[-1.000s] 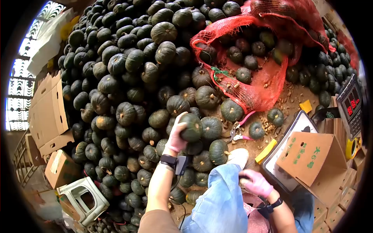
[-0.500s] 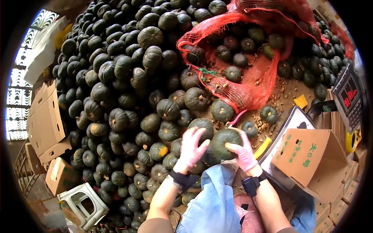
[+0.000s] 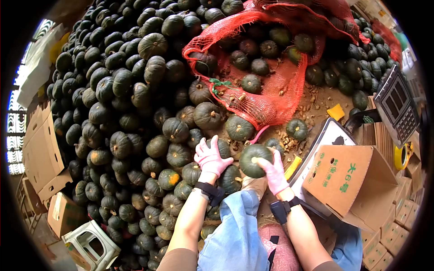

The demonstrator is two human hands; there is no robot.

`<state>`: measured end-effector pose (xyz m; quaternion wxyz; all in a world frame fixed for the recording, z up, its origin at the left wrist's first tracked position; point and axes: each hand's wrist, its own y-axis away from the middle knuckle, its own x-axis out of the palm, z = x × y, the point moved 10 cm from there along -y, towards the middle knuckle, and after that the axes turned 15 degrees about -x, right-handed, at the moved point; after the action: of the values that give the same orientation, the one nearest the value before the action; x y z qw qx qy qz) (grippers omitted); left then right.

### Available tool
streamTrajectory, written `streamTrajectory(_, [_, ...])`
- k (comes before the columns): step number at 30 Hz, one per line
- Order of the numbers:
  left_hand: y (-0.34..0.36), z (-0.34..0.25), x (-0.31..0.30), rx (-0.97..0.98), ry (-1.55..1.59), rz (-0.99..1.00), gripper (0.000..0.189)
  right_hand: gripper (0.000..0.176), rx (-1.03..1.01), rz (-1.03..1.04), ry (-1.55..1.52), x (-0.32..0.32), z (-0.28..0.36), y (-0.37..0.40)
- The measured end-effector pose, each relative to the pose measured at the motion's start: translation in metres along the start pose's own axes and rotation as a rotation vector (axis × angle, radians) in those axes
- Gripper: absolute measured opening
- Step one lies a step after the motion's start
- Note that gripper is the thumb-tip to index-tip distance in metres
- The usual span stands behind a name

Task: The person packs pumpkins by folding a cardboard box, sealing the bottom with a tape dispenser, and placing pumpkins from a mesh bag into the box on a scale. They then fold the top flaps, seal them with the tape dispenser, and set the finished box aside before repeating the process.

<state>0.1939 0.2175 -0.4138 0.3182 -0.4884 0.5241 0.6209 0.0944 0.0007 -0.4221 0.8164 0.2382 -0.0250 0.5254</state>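
Both my hands wear pink gloves. In my right hand (image 3: 274, 174) is a round dark green pumpkin (image 3: 249, 159), held by its right side with the thumb near the stem, above my knees. My left hand (image 3: 211, 160) curls around another dark green pumpkin (image 3: 222, 147), fingers at its left and far side, thumb at its near side. Part of that pumpkin is hidden by the hand. Just below, a further pumpkin (image 3: 230, 179) lies beside my left wrist. The large heap of pumpkins (image 3: 153, 70) spreads to the left and ahead.
A red mesh sack (image 3: 289, 97) lies spread ahead with several pumpkins inside. At the right, an open cardboard box (image 3: 339, 176) sits on a scale platform (image 3: 332, 135) with its display (image 3: 397, 108) behind. A white stool (image 3: 92, 244) and flattened cardboard (image 3: 43, 153) stand left.
My right hand has moved the pumpkin slightly left in view and away from my left hand. My left hand has shifted left and closed around another pumpkin. The whole view has shifted.
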Motion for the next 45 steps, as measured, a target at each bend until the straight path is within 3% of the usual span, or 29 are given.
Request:
streamTrajectory(1, [-0.007, -0.001, 0.004, 0.007, 0.002, -0.001, 0.103, 0.072, -0.058, 0.028, 0.185, 0.001, 0.004, -0.003])
streamTrajectory(3, [-0.023, -0.024, -0.002, 0.278, 0.351, -0.123, 0.096, 0.081, -0.017, 0.007, 0.35, -0.004, -0.006, -0.001])
streamTrajectory(5, [-0.031, -0.06, -0.007, 0.495, 0.541, -0.129, 0.092, 0.086, 0.041, 0.011, 0.243, -0.005, -0.037, 0.002])
streamTrajectory(7, [-0.036, -0.092, 0.002, 0.456, 0.448, -0.068, 0.097, 0.087, 0.014, 0.146, 0.878, -0.011, -0.043, 0.004])
streamTrajectory(9, [-0.039, -0.117, 0.004, 0.308, 0.232, 0.031, 0.103, 0.085, 0.052, 0.205, 1.02, -0.005, -0.022, 0.011])
streamTrajectory(11, [-0.043, -0.127, 0.012, 0.272, 0.166, 0.036, 0.108, 0.075, -0.08, 0.37, 1.526, 0.012, 0.005, 0.008])
streamTrajectory(12, [-0.045, -0.126, 0.013, 0.243, 0.175, 0.036, 0.108, 0.067, -0.162, 0.395, 1.593, 0.018, 0.013, 0.008])
streamTrajectory(13, [-0.049, -0.123, 0.013, 0.211, 0.185, 0.037, 0.108, 0.063, -0.072, 0.46, 1.571, 0.019, 0.013, 0.008])
streamTrajectory(15, [-0.058, -0.109, 0.006, 0.215, 0.362, 0.07, 0.108, 0.057, -0.265, 0.443, 1.345, 0.018, 0.023, 0.009])
streamTrajectory(16, [-0.053, -0.095, 0.002, 0.151, 0.669, 0.302, 0.098, 0.052, -0.297, 0.359, 1.059, 0.007, 0.019, 0.003])
streamTrajectory(17, [-0.041, -0.081, 0.0, 0.075, 0.968, 0.539, 0.088, 0.047, -0.172, 0.29, 0.859, 0.003, 0.025, 0.002])
streamTrajectory(19, [-0.008, -0.072, 0.014, 0.014, 1.697, 1.254, 0.076, 0.046, 0.071, 0.179, 0.26, 0.007, 0.019, 0.002])
streamTrajectory(20, [0.021, -0.075, -0.008, -0.133, 1.949, 1.542, 0.079, 0.047, 0.07, 0.136, 0.075, 0.018, 0.033, 0.003])
streamTrajectory(21, [0.032, -0.076, -0.021, -0.128, 2.109, 1.696, 0.08, 0.05, 0.058, 0.145, 0.03, 0.024, 0.034, -0.001])
streamTrajectory(22, [0.027, -0.07, -0.016, -0.204, 2.103, 1.564, 0.08, 0.05, 0.012, 0.147, -0.016, 0.03, 0.035, -0.004])
streamTrajectory(24, [0.023, -0.066, -0.012, -0.25, 2.177, 1.495, 0.075, 0.05, -0.036, 0.164, -0.067, 0.038, 0.038, -0.008])
streamTrajectory(28, [0.039, -0.086, -0.024, -0.13, 2.298, 1.72, 0.071, 0.045, -0.062, 0.133, -0.057, 0.036, 0.041, -0.01])
streamTrajectory(31, [0.051, -0.097, -0.028, 0.012, 2.242, 1.762, 0.062, 0.041, -0.026, 0.09, -0.164, 0.032, 0.042, -0.01])
streamTrajectory(32, [0.05, -0.095, -0.023, -0.052, 2.206, 1.664, 0.06, 0.04, -0.039, 0.083, -0.146, 0.031, 0.046, -0.01])
streamTrajectory(35, [0.041, -0.078, -0.034, 0.083, 1.794, 1.054, 0.058, 0.041, -0.13, 0.078, -0.032, 0.027, 0.049, -0.012])
streamTrajectory(36, [0.047, -0.085, -0.025, -0.032, 1.995, 1.331, 0.058, 0.041, -0.126, 0.085, -0.03, 0.029, 0.05, -0.011])
streamTrajectory(39, [0.048, -0.083, -0.03, 0.023, 1.948, 1.276, 0.059, 0.042, -0.02, 0.079, -0.139, 0.034, 0.048, -0.006])
streamTrajectory(40, [0.053, -0.088, -0.025, -0.064, 2.08, 1.48, 0.06, 0.043, -0.009, 0.076, -0.16, 0.033, 0.043, -0.006])
streamTrajectory(42, [0.061, -0.093, -0.025, -0.156, 2.198, 1.699, 0.061, 0.043, -0.003, 0.07, -0.178, 0.03, 0.035, -0.005])
streamTrajectory(45, [0.064, -0.092, -0.025, -0.103, 2.152, 1.645, 0.064, 0.043, -0.009, 0.065, -0.175, 0.028, 0.031, -0.002])
